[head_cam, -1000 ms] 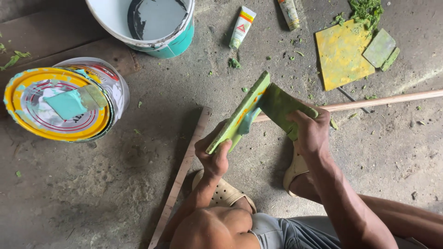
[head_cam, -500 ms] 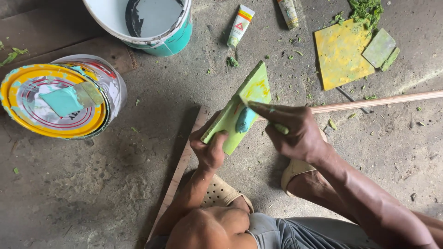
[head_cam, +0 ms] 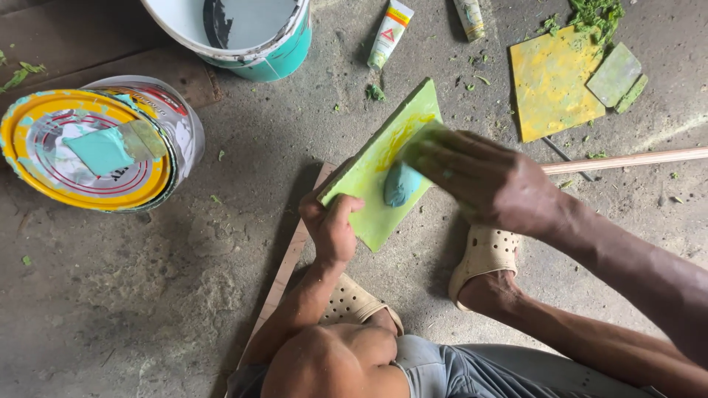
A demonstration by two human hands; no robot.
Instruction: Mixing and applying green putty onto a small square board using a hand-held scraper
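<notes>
The left hand (head_cam: 332, 228) is gripping the lower left edge of a green board (head_cam: 380, 166), thumb curled over its face, holding it tilted above the concrete floor (head_cam: 133, 295). The right hand (head_cam: 479, 180) is lying across the board with fingers nearly flat, pressing a green scraper (head_cam: 422, 136) that is mostly hidden beneath them, so its shape is hard to make out. A teal blob of putty (head_cam: 402, 184) is sitting on the board just under those fingertips. The right forearm is running off the frame's right edge.
</notes>
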